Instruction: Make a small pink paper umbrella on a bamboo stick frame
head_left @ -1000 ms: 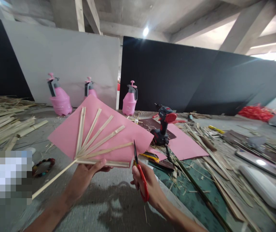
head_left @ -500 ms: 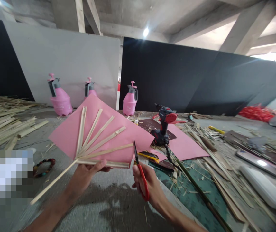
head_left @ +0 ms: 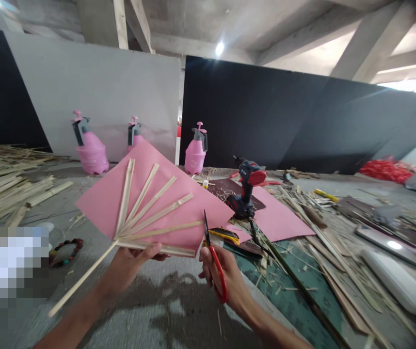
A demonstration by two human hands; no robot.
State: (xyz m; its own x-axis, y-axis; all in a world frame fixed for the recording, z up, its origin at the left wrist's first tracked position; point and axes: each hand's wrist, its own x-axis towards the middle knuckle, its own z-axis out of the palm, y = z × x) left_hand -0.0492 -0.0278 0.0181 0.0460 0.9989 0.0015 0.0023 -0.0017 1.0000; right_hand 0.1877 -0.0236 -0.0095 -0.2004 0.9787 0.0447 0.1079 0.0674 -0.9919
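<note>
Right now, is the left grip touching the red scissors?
Apart: the head view shows a clear gap between the left grip and the red scissors.

Matt, smooth pink paper [head_left: 138, 179] spreads above the left hand [head_left: 133, 261], under bare, pale wooden strips [head_left: 162, 212]. The right hand's [head_left: 232, 278] scissors [head_left: 216, 260] pair dark metal blades [head_left: 206, 228] with glossy red plastic handles [head_left: 223, 287]. Beyond them, spray bottles [head_left: 195, 156] look smooth plastic.

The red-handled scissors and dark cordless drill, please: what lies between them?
A yellow-and-black utility knife and pink paper lie there in the head view.
</note>
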